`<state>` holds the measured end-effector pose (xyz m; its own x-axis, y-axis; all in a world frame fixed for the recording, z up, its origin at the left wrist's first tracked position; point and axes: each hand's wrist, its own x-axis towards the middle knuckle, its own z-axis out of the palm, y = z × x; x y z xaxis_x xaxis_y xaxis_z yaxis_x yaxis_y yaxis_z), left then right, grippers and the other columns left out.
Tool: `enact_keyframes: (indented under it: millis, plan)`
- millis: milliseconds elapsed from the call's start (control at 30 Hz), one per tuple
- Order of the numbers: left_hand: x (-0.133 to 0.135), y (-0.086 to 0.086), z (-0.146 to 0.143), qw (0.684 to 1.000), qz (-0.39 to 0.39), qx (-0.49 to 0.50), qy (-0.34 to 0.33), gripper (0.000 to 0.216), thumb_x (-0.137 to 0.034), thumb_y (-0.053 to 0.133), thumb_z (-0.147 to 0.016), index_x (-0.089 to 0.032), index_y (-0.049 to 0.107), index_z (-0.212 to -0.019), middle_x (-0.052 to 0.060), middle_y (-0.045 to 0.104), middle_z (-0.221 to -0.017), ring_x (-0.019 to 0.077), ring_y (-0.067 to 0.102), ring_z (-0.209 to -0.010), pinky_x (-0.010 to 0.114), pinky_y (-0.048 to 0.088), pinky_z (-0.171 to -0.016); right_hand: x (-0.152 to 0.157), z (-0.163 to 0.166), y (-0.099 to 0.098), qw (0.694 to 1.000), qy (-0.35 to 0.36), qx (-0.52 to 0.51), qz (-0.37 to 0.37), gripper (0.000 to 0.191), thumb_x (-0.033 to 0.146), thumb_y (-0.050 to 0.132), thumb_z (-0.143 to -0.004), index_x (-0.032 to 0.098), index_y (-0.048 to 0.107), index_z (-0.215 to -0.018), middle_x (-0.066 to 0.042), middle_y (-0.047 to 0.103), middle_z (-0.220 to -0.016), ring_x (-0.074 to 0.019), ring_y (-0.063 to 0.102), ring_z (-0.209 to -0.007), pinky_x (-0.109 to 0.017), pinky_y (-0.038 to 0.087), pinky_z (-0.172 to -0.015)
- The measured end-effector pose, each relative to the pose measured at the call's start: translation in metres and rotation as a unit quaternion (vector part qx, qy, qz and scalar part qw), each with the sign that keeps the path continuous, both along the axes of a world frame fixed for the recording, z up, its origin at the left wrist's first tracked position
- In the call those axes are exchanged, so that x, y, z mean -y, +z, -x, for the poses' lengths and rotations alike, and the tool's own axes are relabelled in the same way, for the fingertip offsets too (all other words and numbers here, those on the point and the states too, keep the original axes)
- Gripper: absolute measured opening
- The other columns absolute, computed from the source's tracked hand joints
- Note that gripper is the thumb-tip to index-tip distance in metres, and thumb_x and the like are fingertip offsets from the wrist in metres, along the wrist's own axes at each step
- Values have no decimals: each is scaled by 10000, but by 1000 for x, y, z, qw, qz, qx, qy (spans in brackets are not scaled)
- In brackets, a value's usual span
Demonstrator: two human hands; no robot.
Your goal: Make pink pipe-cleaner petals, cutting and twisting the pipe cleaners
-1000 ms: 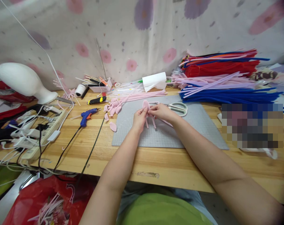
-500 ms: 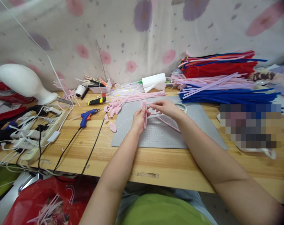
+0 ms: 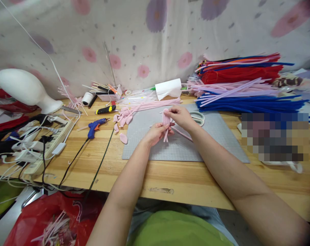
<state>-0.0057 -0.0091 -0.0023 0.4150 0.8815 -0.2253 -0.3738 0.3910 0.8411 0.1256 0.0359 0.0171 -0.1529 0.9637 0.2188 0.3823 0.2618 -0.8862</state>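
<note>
Over the grey cutting mat (image 3: 211,147), both hands work one pink pipe-cleaner petal (image 3: 166,118). My left hand (image 3: 156,133) pinches its lower end, where loose pink stems hang down. My right hand (image 3: 179,116) grips the petal's upper right side with closed fingers. A long pink pipe-cleaner tail (image 3: 182,133) trails from the petal toward my right wrist. Several finished pink petals (image 3: 123,121) lie at the mat's left edge. White-handled scissors (image 3: 198,118) rest just behind my right hand, partly hidden.
A blue glue gun (image 3: 96,125) with its black cord lies left of the mat, near a power strip (image 3: 46,143) and a white foam head (image 3: 27,89). Stacked red, pink and blue pipe cleaners (image 3: 242,89) fill the back right. A red bag (image 3: 50,222) sits below the table edge.
Both hands shifted slightly right with the petal. My left hand turned palm-up under it and my right hand came closer to the petal's top.
</note>
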Motion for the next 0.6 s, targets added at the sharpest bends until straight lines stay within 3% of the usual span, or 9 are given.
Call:
enact_keyframes:
  millis: [133, 233, 333, 467, 600]
  plan:
    - [1, -2, -1, 999, 3, -30, 14, 101, -170, 588, -744, -83, 621, -704, -6, 541, -571, 59, 525, -524, 282, 468, -740, 4, -4, 7, 991, 76, -75, 75, 380, 482, 585, -662, 130, 640, -794, 15, 493, -606, -78, 396, -542, -220, 310, -493]
    - [4, 1, 2, 998, 19, 7, -57, 104, -172, 585, -745, -75, 622, -742, -21, 482, -539, 68, 508, -517, 348, 477, -775, 6, -11, 11, 971, 130, -149, 131, 424, 470, 604, -661, 152, 650, -938, 11, 519, -633, -81, 426, -561, -219, 347, -517]
    - [7, 6, 7, 988, 37, 60, -137, 109, -184, 582, -748, -81, 612, -771, -30, 438, -554, 63, 483, -518, 375, 494, -758, 5, -16, 5, 943, 173, -216, 187, 370, 449, 616, -668, 172, 673, -907, 4, 550, -646, -80, 450, -566, -229, 386, -564]
    - [8, 9, 9, 982, 62, 84, -157, 105, -184, 574, -747, -89, 605, -779, -31, 407, -570, 52, 448, -498, 305, 513, -623, 1, -14, -8, 923, 168, -269, 218, 326, 446, 616, -677, 186, 683, -861, 12, 548, -614, -69, 434, -529, -213, 382, -540]
    - [7, 8, 7, 982, 73, 85, -153, 109, -190, 550, -765, -93, 600, -769, -27, 399, -566, 48, 432, -493, 262, 508, -586, 0, -10, -9, 941, 140, -225, 209, 349, 476, 580, -691, 164, 673, -818, 19, 482, -543, -69, 364, -484, -216, 337, -489]
